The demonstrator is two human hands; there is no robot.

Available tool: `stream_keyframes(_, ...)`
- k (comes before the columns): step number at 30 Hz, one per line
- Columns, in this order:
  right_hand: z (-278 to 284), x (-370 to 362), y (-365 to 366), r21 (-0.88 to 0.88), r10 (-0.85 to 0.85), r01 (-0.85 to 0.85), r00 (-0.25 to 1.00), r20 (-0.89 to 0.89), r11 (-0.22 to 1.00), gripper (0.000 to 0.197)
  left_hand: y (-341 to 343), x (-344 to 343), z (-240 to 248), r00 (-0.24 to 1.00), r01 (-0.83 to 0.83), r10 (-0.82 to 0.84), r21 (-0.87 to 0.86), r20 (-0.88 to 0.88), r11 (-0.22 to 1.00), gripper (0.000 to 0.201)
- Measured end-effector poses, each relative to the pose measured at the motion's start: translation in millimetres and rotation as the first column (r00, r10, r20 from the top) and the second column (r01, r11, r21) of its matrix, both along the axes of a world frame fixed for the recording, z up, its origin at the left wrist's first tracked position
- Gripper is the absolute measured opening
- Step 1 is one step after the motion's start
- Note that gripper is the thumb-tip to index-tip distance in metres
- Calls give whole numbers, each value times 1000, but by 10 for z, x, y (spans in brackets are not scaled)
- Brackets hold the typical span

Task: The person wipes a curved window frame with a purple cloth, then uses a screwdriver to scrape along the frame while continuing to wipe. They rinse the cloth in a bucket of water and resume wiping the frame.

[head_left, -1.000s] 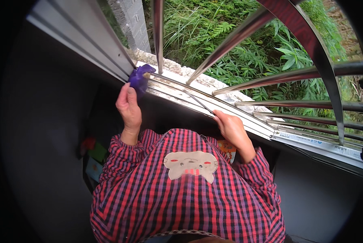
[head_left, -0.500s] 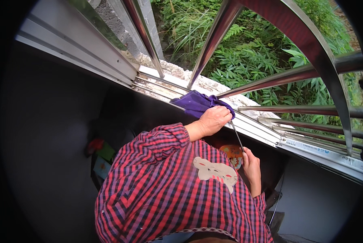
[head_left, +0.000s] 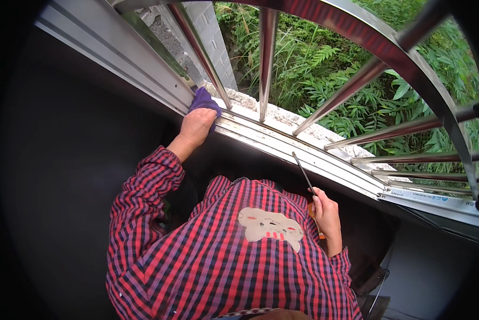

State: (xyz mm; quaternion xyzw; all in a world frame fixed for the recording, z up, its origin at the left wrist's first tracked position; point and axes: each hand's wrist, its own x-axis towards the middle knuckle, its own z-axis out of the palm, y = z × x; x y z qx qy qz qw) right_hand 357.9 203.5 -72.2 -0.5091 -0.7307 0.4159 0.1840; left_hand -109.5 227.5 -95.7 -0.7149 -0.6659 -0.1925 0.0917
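Observation:
My left hand (head_left: 198, 126) is closed on a purple cloth (head_left: 204, 100), pressing it into the left corner of the window track (head_left: 260, 137), beside the white window frame (head_left: 127, 53). Part of the cloth is hidden under my fingers. In my right hand (head_left: 326, 213) I grip a thin dark rod (head_left: 304, 172), a narrow stick whose exact kind I cannot make out. Its far tip points up and left and ends by the near edge of the track, right of the cloth.
Shiny metal bars (head_left: 267, 64) and a curved metal band (head_left: 378, 40) stand just beyond the track. Past them lie a rough stone ledge (head_left: 244, 101) and green plants (head_left: 325, 69). An orange patterned thing (head_left: 320, 234) shows partly behind my right hand.
My left hand has carried the cloth leftward along the track to its corner. The rod's tip, earlier close against the cloth, is now apart from it. The view has shifted slightly.

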Motion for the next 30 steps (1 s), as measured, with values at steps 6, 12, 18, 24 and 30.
stream_keyframes(6,-41,145,-101,5,-99,100,992,-76,995,22,243,71,309,651,-318,116,131,750,939,22)
stream_keyframes(12,12,163,-73,24,-59,62,991,-120,998,20,216,-121,618,89,-230,-178,194,980,954,26)
stream_keyframes(18,149,83,-7,59,52,-44,990,-132,997,20,269,-230,652,522,-134,157,-101,838,986,23)
stream_keyframes(24,193,-121,180,88,197,-184,966,-167,979,19,196,-190,963,754,66,7,-87,657,994,21)
stream_keyframes(30,189,-267,363,212,347,-303,912,-219,929,21,110,56,1552,877,303,-142,-300,460,904,24)
